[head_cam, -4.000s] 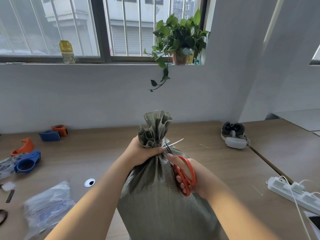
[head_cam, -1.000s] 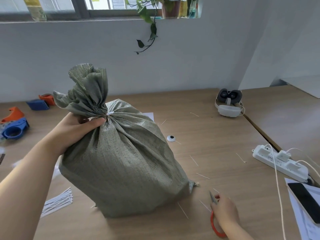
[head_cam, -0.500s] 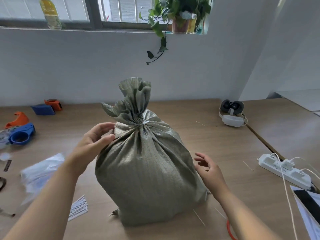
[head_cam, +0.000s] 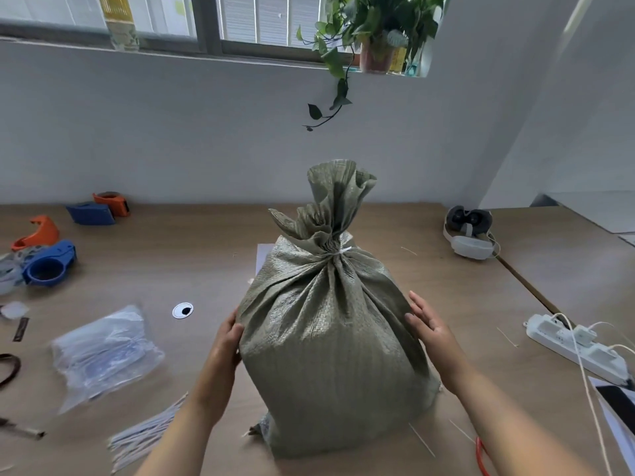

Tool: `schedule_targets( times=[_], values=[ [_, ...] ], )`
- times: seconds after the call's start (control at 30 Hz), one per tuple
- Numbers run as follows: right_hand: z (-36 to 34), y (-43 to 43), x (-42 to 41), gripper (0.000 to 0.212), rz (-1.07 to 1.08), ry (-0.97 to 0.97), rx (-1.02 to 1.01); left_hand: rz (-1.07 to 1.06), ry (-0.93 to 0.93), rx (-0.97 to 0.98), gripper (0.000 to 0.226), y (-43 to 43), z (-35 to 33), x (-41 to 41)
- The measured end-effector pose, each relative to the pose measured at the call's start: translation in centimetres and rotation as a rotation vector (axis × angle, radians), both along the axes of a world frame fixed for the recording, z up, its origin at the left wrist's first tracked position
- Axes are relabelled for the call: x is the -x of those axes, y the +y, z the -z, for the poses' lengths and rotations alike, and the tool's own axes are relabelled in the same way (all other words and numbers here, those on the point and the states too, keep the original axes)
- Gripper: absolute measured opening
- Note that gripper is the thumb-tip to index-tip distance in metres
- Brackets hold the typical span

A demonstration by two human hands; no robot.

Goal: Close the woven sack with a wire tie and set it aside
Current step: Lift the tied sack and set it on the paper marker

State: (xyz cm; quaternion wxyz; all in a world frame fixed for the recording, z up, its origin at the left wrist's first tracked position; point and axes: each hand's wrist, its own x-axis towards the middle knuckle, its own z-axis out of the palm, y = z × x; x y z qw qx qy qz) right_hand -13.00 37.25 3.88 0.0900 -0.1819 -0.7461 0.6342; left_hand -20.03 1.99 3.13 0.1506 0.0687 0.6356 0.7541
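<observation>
Tied woven sack upright mid-desk, a hand on each side.

Neck cinched w/ white wire tie, ruffled top fanning up above it. Left hand flat vs the sack's left flank, fingers together & wrapped onto the fabric, tips partly hidden behind the bulge. Right hand on the right flank, fingers straight, slightly spread, palm to the cloth; nothing clamped in either. Wooden desk around: bundle of spare white ties near left forearm, clear plastic bag further left, blue tape dispenser far left, VR headset back right, power strip at right edge. Orange scissor handle peeks by right forearm.
</observation>
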Motion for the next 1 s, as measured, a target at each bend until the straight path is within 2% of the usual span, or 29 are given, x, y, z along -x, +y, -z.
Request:
schedule_targets(
  times=[0.07, 0.13, 0.27, 0.43, 0.6, 0.73, 0.8, 1.0],
  values=[
    [0.5, -0.1, 0.1, 0.048, -0.010, -0.011, 0.045, -0.032, -0.126, -0.059, 0.069, 0.7, 0.8, -0.8],
    [0.8, -0.2, 0.3, 0.050, -0.034, -0.023, 0.053, -0.076, -0.226, -0.091, 0.058, 1.5, 1.6, -1.3],
    [1.5, -1.3, 1.1, 0.042, -0.120, -0.013, 0.055, -0.192, -0.304, -0.119, 0.051, 4.1, 1.9, -1.9],
    [2.2, -1.9, 1.5, 0.032, -0.064, 0.009, 0.076, -0.300, -0.397, -0.190, 0.040, 6.2, 1.6, -1.2],
    [1.6, -1.8, 1.1, 0.036, -0.013, 0.048, 0.143, -0.289, -0.418, -0.218, 0.044, 7.9, 1.6, -0.4],
    [2.5, -1.0, 0.9, 0.026, 0.047, 0.071, 0.213, -0.215, -0.436, -0.279, 0.058, 8.9, 1.2, 0.4],
    [2.5, -0.6, 0.8, 0.030, 0.053, 0.085, 0.238, -0.197, -0.447, -0.293, 0.063, 9.3, 0.7, 0.9],
    [-0.2, 0.9, 2.6, 0.037, -0.004, 0.146, 0.249, -0.178, -0.380, -0.289, 0.058, 10.8, -2.6, 2.7]
  ],
)
